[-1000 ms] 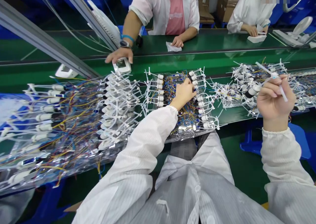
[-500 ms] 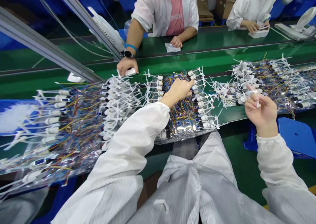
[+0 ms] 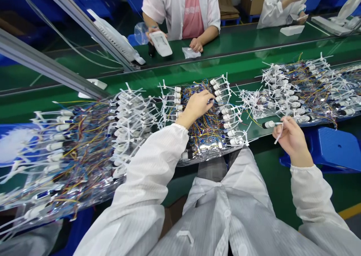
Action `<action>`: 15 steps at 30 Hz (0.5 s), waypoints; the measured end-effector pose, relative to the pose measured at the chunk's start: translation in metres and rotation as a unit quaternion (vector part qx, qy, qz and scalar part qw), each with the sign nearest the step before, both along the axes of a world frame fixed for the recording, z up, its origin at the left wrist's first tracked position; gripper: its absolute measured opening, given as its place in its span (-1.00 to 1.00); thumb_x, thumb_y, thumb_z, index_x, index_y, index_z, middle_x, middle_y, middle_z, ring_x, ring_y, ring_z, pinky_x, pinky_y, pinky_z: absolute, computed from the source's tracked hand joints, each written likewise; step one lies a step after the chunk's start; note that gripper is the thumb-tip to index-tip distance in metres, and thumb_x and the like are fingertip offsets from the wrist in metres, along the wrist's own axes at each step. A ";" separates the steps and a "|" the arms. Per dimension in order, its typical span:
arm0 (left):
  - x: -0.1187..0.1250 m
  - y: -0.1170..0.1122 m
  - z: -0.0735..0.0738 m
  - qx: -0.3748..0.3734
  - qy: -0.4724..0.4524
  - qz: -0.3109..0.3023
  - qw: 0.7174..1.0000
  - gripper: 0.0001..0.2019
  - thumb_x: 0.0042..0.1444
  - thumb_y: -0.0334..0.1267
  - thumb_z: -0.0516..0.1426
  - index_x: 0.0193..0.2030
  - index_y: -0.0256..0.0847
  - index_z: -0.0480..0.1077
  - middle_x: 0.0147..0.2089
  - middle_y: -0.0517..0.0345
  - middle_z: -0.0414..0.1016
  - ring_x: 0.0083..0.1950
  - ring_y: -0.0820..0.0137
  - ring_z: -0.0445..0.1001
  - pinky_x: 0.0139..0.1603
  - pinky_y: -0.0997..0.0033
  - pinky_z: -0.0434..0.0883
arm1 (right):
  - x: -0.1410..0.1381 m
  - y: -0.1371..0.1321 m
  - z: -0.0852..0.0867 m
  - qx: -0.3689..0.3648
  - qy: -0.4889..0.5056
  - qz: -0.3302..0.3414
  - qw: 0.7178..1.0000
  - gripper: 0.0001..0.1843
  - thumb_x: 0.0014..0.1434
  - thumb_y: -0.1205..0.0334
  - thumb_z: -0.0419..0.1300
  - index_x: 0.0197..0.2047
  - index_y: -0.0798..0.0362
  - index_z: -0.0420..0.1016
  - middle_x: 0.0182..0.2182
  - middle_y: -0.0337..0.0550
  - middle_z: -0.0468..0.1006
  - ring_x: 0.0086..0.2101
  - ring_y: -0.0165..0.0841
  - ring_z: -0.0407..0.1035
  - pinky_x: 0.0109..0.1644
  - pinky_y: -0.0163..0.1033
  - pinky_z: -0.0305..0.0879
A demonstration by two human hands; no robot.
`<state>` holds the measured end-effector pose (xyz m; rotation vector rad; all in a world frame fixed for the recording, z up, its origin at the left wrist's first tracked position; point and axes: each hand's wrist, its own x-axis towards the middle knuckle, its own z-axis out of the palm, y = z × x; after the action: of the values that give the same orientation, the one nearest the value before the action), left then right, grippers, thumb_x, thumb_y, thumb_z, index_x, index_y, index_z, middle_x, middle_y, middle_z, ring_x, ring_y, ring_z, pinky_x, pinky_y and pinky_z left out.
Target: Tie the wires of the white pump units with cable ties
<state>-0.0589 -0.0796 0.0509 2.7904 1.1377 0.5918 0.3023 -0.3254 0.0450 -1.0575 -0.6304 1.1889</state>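
Now left hand (image 3: 197, 105) on wire bundle (image 3: 216, 137), right hand (image 3: 292, 138) pinching one tie (image 3: 278, 135)

Glossy clear plastic bags (image 3: 208, 152), matt belt (image 3: 197, 70).

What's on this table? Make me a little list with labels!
Left: left hand fingers down on middle bundle of coloured wires and white cylinders
Right: right hand pinches thin white plastic tie, black-tipped white cylinder at its fingertips
Surface: green conveyor belt
Opposite: another person holds flat white device
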 end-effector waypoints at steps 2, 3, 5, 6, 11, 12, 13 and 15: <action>-0.003 0.001 -0.003 -0.004 -0.023 -0.005 1.000 -0.74 0.42 -0.24 0.29 0.18 -0.17 0.69 0.12 -0.12 0.74 0.07 0.16 0.69 0.18 0.13 0.57 | 0.000 -0.004 -0.012 0.004 -0.054 -0.030 0.998 -0.64 0.23 -0.07 0.54 -0.13 -0.11 0.52 -0.56 -0.33 0.54 -0.55 -0.34 0.41 -0.44 -0.25 0.39; -0.004 0.001 -0.003 -0.005 -0.040 -0.005 0.999 -0.72 0.41 -0.21 0.32 0.19 -0.16 0.69 0.11 -0.12 0.75 0.06 0.15 0.70 0.19 0.11 0.57 | 0.000 -0.006 -0.017 0.004 -0.082 -0.049 0.995 -0.63 0.22 -0.09 0.54 -0.13 -0.11 0.53 -0.54 -0.32 0.56 -0.54 -0.34 0.42 -0.44 -0.24 0.39; -0.005 -0.002 -0.001 -0.004 -0.095 -0.003 0.995 -0.66 0.36 -0.17 0.38 0.23 -0.15 0.67 0.09 -0.11 0.77 0.05 0.15 0.71 0.20 0.09 0.57 | 0.001 -0.009 -0.026 0.007 -0.152 -0.098 0.984 -0.63 0.20 -0.10 0.56 -0.14 -0.08 0.59 -0.50 -0.31 0.56 -0.52 -0.37 0.41 -0.41 -0.24 0.38; -0.004 -0.004 0.002 -0.003 -0.129 -0.003 0.992 -0.66 0.35 -0.17 0.40 0.21 -0.15 0.68 0.06 -0.09 0.78 0.03 0.17 0.71 0.20 0.09 0.57 | 0.002 -0.010 -0.028 0.013 -0.194 -0.128 0.972 -0.65 0.19 -0.09 0.57 -0.15 -0.06 0.63 -0.46 -0.30 0.56 -0.49 -0.39 0.41 -0.36 -0.25 0.39; 0.001 -0.033 0.027 0.006 -0.315 0.006 0.949 -0.74 0.33 -0.13 0.40 0.09 -0.13 0.71 -0.09 0.07 0.76 -0.14 0.33 0.64 0.00 0.25 0.58 | -0.001 -0.019 -0.018 0.068 -0.235 -0.206 0.947 -0.76 0.18 0.04 0.57 -0.26 -0.01 0.70 -0.26 -0.21 0.58 -0.19 -0.35 0.48 -0.02 -0.23 0.48; 0.003 -0.041 0.033 0.001 -0.345 0.005 0.939 -0.74 0.30 -0.13 0.42 0.07 -0.12 0.70 -0.10 0.09 0.75 -0.17 0.36 0.62 -0.06 0.29 0.57 | -0.003 -0.021 -0.013 0.075 -0.200 -0.194 0.958 -0.76 0.18 0.04 0.56 -0.28 -0.01 0.68 -0.27 -0.20 0.58 -0.18 -0.34 0.50 -0.01 -0.21 0.49; 0.004 -0.050 0.038 -0.007 -0.372 -0.001 0.928 -0.76 0.28 -0.12 0.43 0.04 -0.10 0.70 -0.12 0.11 0.74 -0.20 0.38 0.61 -0.12 0.32 0.56 | -0.005 -0.024 -0.007 0.081 -0.164 -0.175 0.967 -0.75 0.18 0.04 0.56 -0.29 -0.02 0.66 -0.30 -0.19 0.59 -0.19 -0.32 0.51 -0.02 -0.20 0.51; 0.007 -0.066 0.048 -0.026 -0.412 -0.026 0.911 -0.79 0.24 -0.11 0.46 -0.06 -0.08 0.68 -0.13 0.14 0.72 -0.22 0.39 0.61 -0.17 0.34 0.56 | -0.010 -0.027 0.002 0.092 -0.122 -0.148 0.977 -0.72 0.19 0.01 0.56 -0.31 -0.03 0.63 -0.32 -0.18 0.59 -0.24 -0.31 0.51 -0.13 -0.19 0.51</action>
<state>-0.0514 -0.1452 0.0985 2.0992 0.8427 1.4954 0.2924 -0.3527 0.0467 -1.1033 -0.7300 0.7335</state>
